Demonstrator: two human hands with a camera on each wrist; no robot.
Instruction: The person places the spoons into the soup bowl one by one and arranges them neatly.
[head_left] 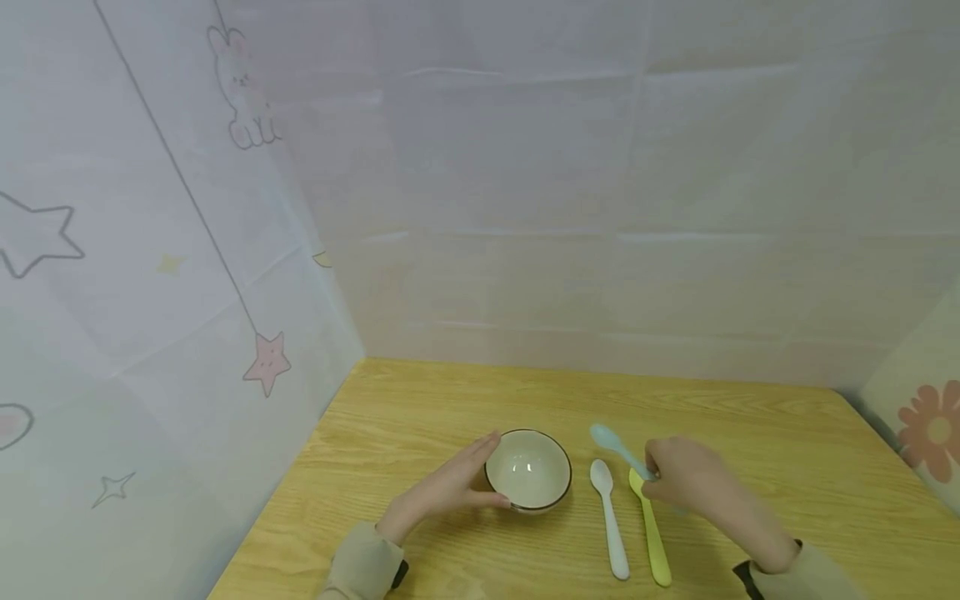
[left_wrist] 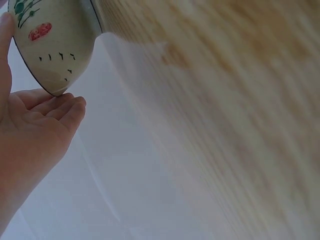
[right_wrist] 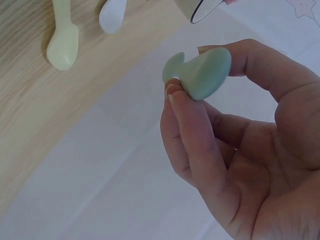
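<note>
So the wood worktop (head_left: 450,387) runs back to a pale cloth wall (head_left: 525,250), and the same sort of cloth comes along its left and right edges. Everything's sitting near the middle, with a good strip of wood grain behind the bowl (head_left: 528,468) and wide stretches out to both side edges. Tightest spot is between the bowl and the right grip (head_left: 686,473): a white spoon (head_left: 609,517) and a yellow spoon (head_left: 653,533) lie there side by side, not touching, handles toward the person.

The right grip is pinching a light blue spoon (head_left: 617,446) between thumb and fingers by its handle, scoop end pointing out past the fingertips, to the bowl's right and well apart from it. From the head view, that hand overlaps the top of the yellow one. The left grip (head_left: 453,482) isn't clenched: fingers pretty straight and relaxed, touching the bowl's left side, thumb at the near rim and fingers toward the far rim. Bowl's upright, mouth up.
</note>
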